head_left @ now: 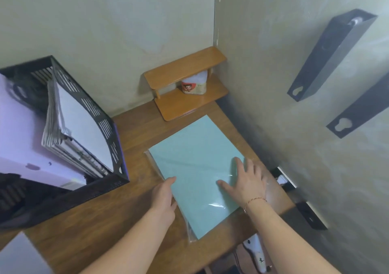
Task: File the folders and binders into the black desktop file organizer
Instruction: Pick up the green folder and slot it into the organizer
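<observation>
A light green folder (195, 160) in a clear plastic sleeve lies flat on the wooden desk (130, 202), right of centre. My right hand (246, 181) rests flat on its right part, fingers spread. My left hand (164, 198) touches the folder's left edge; its fingertips are hidden at that edge, so I cannot tell if they grip it. The black desktop file organizer (101, 181) stands at the left, holding a white folder (82, 126), grey-edged binders (63, 145) and a pale lilac folder (21, 143).
A small two-level wooden shelf (185, 84) with a white printed packet (194, 84) stands in the back corner. Walls close in at the back and right, where black metal brackets (328, 57) hang. A white device (257, 252) hangs off the desk's front right edge.
</observation>
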Motion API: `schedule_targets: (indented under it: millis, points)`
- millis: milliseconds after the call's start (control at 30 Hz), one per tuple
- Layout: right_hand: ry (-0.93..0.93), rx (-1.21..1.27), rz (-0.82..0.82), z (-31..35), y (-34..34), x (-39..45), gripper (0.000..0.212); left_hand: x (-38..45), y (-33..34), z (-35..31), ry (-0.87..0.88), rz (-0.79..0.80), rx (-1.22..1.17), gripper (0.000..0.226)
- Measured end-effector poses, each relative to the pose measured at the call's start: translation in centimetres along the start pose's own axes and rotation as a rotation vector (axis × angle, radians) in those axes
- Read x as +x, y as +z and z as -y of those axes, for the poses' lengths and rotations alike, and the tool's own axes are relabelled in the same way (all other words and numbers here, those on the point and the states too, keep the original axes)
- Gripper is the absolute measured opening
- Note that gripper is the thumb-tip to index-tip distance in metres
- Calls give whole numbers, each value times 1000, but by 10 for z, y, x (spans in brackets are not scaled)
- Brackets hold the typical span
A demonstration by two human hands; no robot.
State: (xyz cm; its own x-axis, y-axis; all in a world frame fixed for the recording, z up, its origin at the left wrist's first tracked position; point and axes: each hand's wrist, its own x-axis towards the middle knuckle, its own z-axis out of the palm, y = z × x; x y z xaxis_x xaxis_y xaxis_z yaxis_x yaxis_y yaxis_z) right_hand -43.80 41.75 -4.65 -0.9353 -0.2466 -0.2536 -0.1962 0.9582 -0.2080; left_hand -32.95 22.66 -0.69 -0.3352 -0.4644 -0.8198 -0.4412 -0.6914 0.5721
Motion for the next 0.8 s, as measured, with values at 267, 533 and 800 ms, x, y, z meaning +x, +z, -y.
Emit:
schedule_targets:
  millis: [267, 533, 800]
  points:
    - [103, 184, -50, -3, -7, 7, 84, 9, 2, -1, 6, -4, 56, 16]
    - [144, 747, -97, -20, -12, -3, 19, 11, -10, 0, 170, 50, 22, 26]
    - [101, 799, -72, -15, 2, -28, 13, 9, -40, 0, 267, 110, 54, 26]
